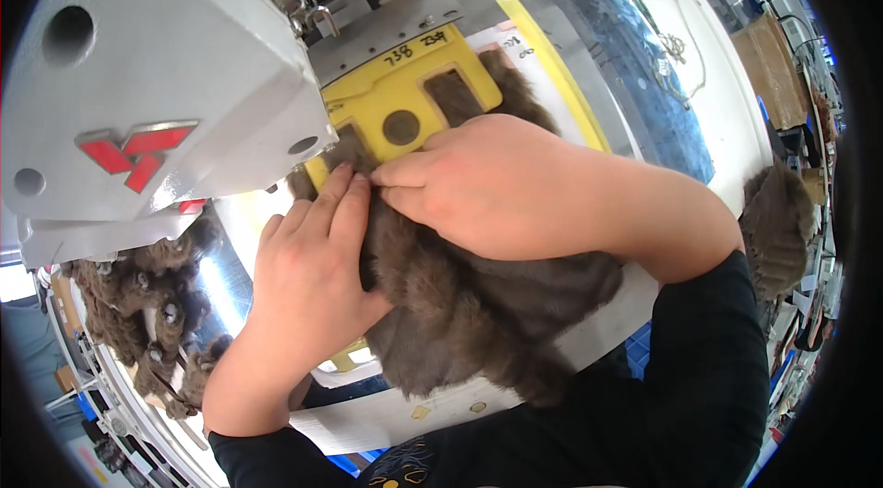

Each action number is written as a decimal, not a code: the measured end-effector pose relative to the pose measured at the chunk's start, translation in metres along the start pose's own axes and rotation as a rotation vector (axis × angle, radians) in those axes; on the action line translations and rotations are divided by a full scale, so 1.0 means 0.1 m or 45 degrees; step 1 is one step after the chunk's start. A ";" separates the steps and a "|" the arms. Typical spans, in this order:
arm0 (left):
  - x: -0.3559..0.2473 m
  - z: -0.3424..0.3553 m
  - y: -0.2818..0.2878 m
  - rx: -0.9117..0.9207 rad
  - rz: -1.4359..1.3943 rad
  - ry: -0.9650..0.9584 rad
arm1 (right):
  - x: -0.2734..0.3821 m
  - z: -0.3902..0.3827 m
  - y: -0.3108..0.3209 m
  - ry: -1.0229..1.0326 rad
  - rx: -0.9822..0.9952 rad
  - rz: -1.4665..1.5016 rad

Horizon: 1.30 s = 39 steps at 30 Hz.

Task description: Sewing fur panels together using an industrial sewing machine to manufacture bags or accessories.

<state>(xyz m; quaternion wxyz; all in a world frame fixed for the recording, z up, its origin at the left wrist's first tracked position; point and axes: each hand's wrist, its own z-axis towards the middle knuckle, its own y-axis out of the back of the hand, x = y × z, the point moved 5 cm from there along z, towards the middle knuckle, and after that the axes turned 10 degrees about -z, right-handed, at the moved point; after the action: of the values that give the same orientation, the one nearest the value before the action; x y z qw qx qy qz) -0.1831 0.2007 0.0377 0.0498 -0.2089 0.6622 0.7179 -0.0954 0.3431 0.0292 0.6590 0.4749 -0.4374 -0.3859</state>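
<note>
Brown plush fabric (432, 286) hangs in folds from a yellow template plate (368, 88) and drapes toward my body. More of the plush shows through the plate's round and rectangular cutouts. My left hand (317, 258) lies on the fabric at the plate's near edge, fingers stretched forward and thumb apart. Close beside those fingertips, my right hand (487, 180) pinches the plush between thumb and forefinger, its other fingers curled. The fabric just under both hands is hidden.
A big grey sewing machine head (166, 92) with a red emblem overhangs the left. Beyond the plate is a metal clamp bar (395, 23). Several brown plush pieces (138, 304) are piled at left; another plush piece (777, 226) hangs at right near a cardboard box (773, 69).
</note>
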 end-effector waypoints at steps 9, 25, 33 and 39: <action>-0.01 0.00 0.05 0.013 0.028 -0.005 | 0.03 0.02 0.02 -0.016 0.084 -0.053; -0.41 -0.23 0.04 -0.119 -0.023 0.078 | 0.01 -0.04 -0.02 0.029 -0.021 0.015; -1.36 -0.68 -0.17 -0.129 0.202 -0.424 | -0.04 -0.11 -0.01 -0.034 0.030 -0.045; -1.54 -0.89 -0.25 -0.015 0.229 -0.411 | 0.05 -0.18 0.01 0.098 0.156 -0.024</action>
<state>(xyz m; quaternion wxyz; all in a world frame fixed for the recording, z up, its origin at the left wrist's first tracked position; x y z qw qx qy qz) -0.0134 0.1485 0.0676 0.0898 -0.0313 0.6573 0.7476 -0.0763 0.3440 0.0277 0.6412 0.5330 -0.4302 -0.3460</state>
